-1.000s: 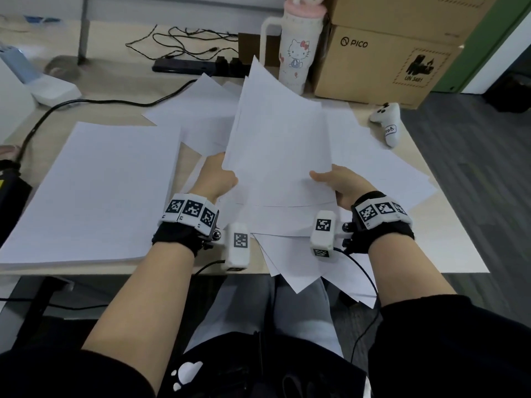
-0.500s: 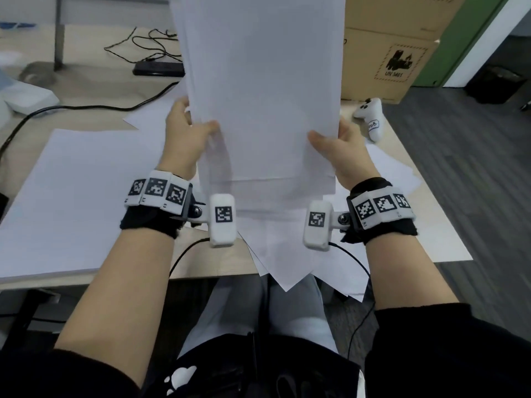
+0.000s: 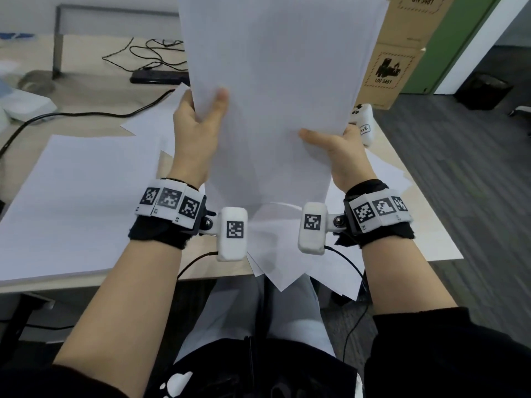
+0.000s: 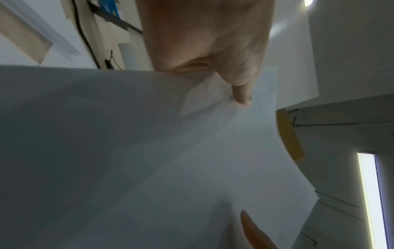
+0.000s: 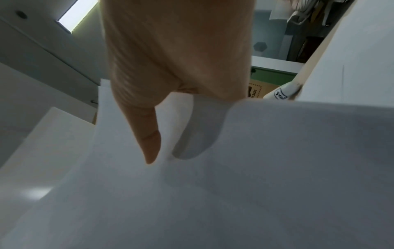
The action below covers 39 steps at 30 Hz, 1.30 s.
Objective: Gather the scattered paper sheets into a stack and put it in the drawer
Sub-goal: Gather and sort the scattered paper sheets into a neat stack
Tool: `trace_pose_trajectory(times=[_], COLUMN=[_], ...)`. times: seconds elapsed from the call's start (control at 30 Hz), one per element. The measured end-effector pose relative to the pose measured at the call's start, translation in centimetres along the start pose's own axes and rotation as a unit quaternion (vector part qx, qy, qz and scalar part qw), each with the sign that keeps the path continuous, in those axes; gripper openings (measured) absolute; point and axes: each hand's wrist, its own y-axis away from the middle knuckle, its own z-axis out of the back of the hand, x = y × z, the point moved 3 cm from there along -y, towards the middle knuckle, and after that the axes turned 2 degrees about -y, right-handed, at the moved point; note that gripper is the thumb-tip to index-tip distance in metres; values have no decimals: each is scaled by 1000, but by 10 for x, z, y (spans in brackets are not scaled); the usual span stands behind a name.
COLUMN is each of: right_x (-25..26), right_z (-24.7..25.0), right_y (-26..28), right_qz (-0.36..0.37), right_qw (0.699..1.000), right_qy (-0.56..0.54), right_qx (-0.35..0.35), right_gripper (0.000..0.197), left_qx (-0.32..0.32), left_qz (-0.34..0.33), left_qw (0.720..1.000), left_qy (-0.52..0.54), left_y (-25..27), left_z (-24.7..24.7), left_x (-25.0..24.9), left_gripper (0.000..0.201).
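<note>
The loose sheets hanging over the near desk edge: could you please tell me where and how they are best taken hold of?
Grip the loose sheets by their overhanging corners, coming from the near side below the desk edge. Those corners jut free past the edge, so the fingers can close above and beneath without prying.

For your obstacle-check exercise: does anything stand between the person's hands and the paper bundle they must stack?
Nothing does. The left hand and right hand already grip the upright paper bundle at its side edges, thumbs on the near face. The drawer is not in view.
</note>
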Motion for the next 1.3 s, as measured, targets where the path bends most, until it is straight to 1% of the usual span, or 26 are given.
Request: trace_pose_trajectory(times=[0.03, 0.1, 0.17, 0.23, 0.33, 0.4, 0.47, 0.53, 0.67, 0.77, 0.8, 0.87, 0.97, 1.1, 1.2, 1.3], right_x=[2, 6, 6, 1, -7, -7, -4, -3, -13, -20, -18, -13, -11, -18, -15, -16], right_z=[0, 3, 5, 5, 1, -2, -2, 1, 4, 1, 1, 3, 6, 3, 3, 5], right_y=[2, 5, 9, 13, 17, 17, 15, 14, 18, 22, 22, 20, 20, 20, 18, 17], right_qz=[10, 23, 27, 10, -1, 8, 17, 17, -8, -15, -11, -3, -4, -15, -8, -14], right_qw=[1000, 999, 999, 999, 999, 999, 999, 999, 1000, 999, 999, 999, 999, 999, 998, 999], right_qy=[-14, -39, -34, -19, -17, -22, -31, -38, -14, -27, -31, -40, -46, -43, -51, -37], right_qx=[2, 10, 24, 35, 43, 30, 11, 13, 19, 9, 2, -4, 13, -15, -31, -18], right_gripper=[22, 21, 23, 26, 34, 37, 35, 34, 31, 35, 37, 31, 23, 26, 23, 20], left_qx=[-6, 4, 20, 20, 27, 33, 30, 26, 24, 27, 29, 24, 18, 39, 18, 4], left_qz=[-23, -67, -82, -69, -26, -16, -24, -26, 8, 45, 47, 38, 27, 39, 47, 61], left_qw=[1000, 998, 996, 997, 999, 999, 998, 999, 999, 997, 997, 997, 998, 997, 997, 996], left_qy=[-3, -21, -28, -38, -35, -40, -42, -35, -40, -48, -51, -57, -61, -57, -56, -68], left_y=[1, 1, 4, 8, 18, 22, 21, 16, 21, 28, 29, 28, 24, 26, 25, 22], left_z=[1, 5, 7, 10, 8, 4, 4, 8, 11, 8, 6, 5, 9, 4, 2, 6], left_x=[-4, -9, -12, -8, 3, 4, -1, 0, 15, 22, 21, 14, 12, 21, 22, 28], left_gripper=[26, 30, 32, 32, 24, 28, 31, 30, 38, 28, 24, 19, 22, 26, 22, 22])
